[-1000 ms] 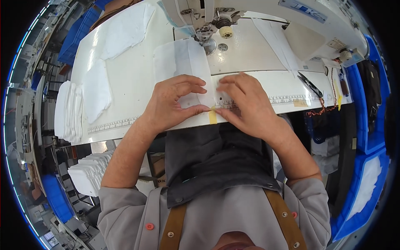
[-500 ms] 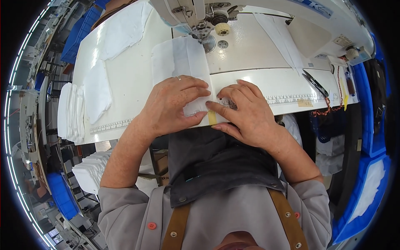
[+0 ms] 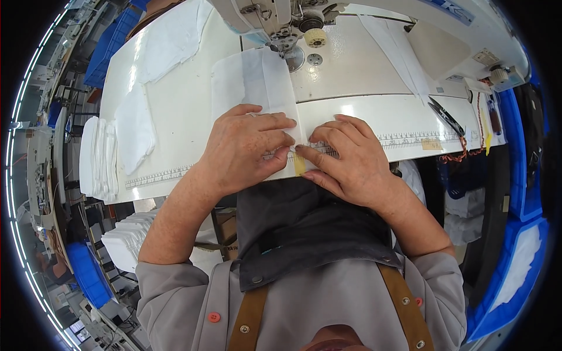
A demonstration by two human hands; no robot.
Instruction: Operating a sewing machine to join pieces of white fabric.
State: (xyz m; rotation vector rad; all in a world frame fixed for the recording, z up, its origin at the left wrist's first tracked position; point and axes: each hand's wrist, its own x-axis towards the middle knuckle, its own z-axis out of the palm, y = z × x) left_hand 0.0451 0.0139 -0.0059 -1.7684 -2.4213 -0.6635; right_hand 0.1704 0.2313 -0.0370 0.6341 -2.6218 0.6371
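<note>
A white fabric piece (image 3: 252,76) lies on the table, its far end by the presser foot of the sewing machine (image 3: 287,44). My left hand (image 3: 246,146) is closed at the fabric's near edge, thumb and fingertips pinching it. My right hand (image 3: 348,155) rests beside it with fingers bent and spread; its index fingertip presses the edge close to my left fingertips. Whether the right hand grips any cloth is hard to see. Under the fingertips, a yellow tape strip (image 3: 300,164) crosses the ruler tape (image 3: 404,140) along the table's front edge.
More white cut pieces (image 3: 170,50) lie at the table's left, with a stack of white pieces (image 3: 99,158) over its edge. Black thread snips (image 3: 446,117) with a twisted cord lie at right. Blue bins (image 3: 524,251) stand on the right, and another white stack (image 3: 129,237) sits below left.
My left fingers have closed from a wider curl into a pinch at the fabric's near edge. My right hand has barely moved.
</note>
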